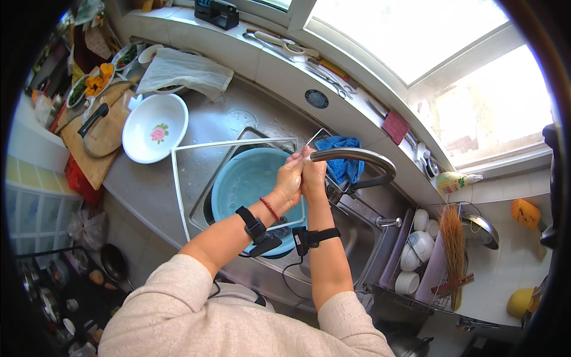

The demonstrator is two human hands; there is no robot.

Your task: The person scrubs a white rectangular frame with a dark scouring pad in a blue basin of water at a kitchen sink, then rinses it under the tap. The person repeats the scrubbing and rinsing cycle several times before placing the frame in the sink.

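My left hand (pixel 289 182) and my right hand (pixel 314 177) are pressed together under the spout of the curved metal faucet (pixel 357 155). Their fingers overlap, so whether anything lies between the palms cannot be told. Both hands look wet. Below them, a light blue plastic basin (pixel 241 172) stands in the left bowl of the steel sink and contains water. A thin white rectangular frame (pixel 177 192) surrounds part of the basin, passing behind my hands. Just beyond my right hand, a blue cloth (pixel 341 163) hangs over a small wire caddy (pixel 322 134).
A white flowered bowl (pixel 154 111) sits left, near a cutting board (pixel 87 147) with a glass lid (pixel 100 138). Scissors (pixel 285 43) and other tools line the windowsill. On the right are a dish rack (pixel 395 250) with bowls and a straw brush (pixel 453 250).
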